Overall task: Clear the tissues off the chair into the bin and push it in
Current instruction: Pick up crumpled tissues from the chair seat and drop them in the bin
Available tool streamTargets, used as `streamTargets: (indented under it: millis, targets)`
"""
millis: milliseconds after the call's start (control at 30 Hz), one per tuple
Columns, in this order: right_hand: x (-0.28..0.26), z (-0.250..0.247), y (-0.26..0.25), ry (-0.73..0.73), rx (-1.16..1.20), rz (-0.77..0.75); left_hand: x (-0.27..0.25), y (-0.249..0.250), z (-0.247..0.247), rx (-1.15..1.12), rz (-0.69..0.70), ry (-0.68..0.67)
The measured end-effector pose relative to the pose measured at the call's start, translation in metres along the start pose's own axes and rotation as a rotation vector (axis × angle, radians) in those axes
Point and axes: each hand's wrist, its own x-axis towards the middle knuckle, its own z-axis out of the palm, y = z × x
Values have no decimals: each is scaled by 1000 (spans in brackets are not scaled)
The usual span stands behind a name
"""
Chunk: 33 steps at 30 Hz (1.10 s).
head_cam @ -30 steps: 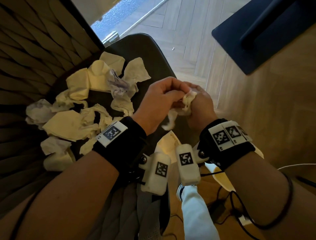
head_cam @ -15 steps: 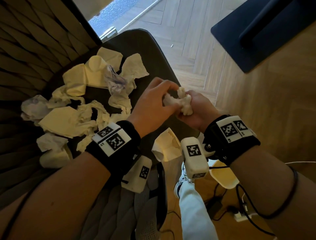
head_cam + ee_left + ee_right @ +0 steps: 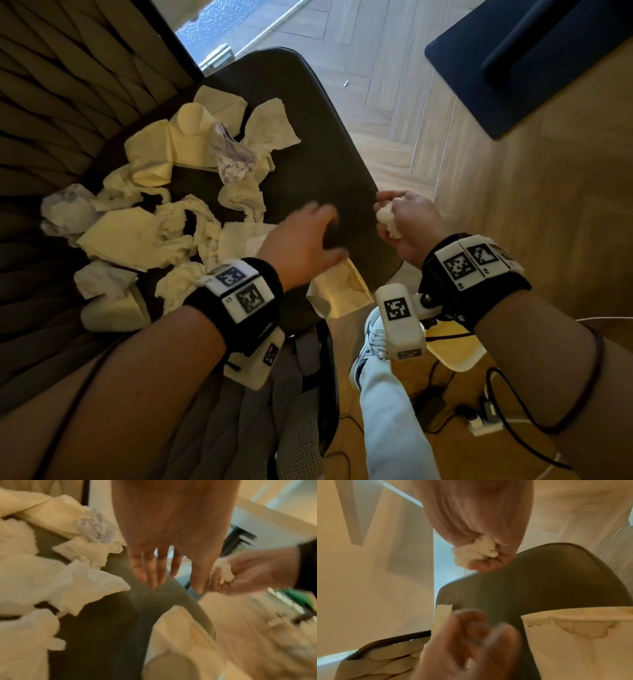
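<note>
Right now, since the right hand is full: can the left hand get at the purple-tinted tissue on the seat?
Probably yes. The left hand is open above the seat, holding nothing, and the purple-tinted tissue lies uncovered atop the pile beyond its fingers.

Daylight enters from the far window (image 3: pixel 219 24); chair seat (image 3: pixel 329 164) dim. Left hand (image 3: pixel 301 240) motion-blurred. Both wrist views soft, edges stretched by wide-angle distortion.

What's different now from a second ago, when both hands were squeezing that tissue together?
The left hand let go of the tissue wad and moved left over the chair, fingers spread. The right hand keeps its grip on the wad and drew right, past the seat edge. The tissue pile lies unchanged.
</note>
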Motion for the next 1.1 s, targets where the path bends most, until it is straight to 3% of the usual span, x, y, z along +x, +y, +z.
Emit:
streamTargets:
  millis: [67, 100, 233, 333, 400, 500, 567, 733, 767, 833, 867, 900, 1000, 1100]
  targets:
    - [2, -1, 6, 34, -68, -18, 2, -6, 16, 193, -110, -235]
    - [3, -2, 10, 39, -102, -27, 6, -7, 24, 253, -135, -290]
    - [1, -2, 20, 12, -208, -47, 18, -2, 38, 290, -168, -358]
    - [-4, -3, 28, -72, -328, -69, 20, -7, 27, 73, -173, -411]
    - [-10, -3, 29, -159, -402, -145, 17, -10, 4, -182, -151, -339]
    - [-11, 1, 23, -190, -299, -202, 14, -14, -29, -494, -212, -117]
    - [-10, 7, 16, -213, -179, -163, 12, -12, -42, -648, -233, -20]
    - [-7, 22, -2, -336, 20, -20, 13, -2, -54, -853, -290, 60]
    - [-6, 24, -4, -331, 18, -36, 15, -8, -57, -746, -321, 166]
    - [-4, 25, -7, -283, 18, -80, 24, -29, -65, -235, -393, 434]
    - [-3, 24, -7, -256, 22, -91, 28, -39, -67, -14, -419, 483]
    - [-2, 23, -6, -234, 21, -97, 32, -47, -69, 116, -437, 442]
    - [-2, 17, -1, -202, 7, -110, 49, -56, -60, 227, -490, 159]
    - [-3, 8, 6, -186, -11, -117, 65, -61, -44, 229, -508, 121]
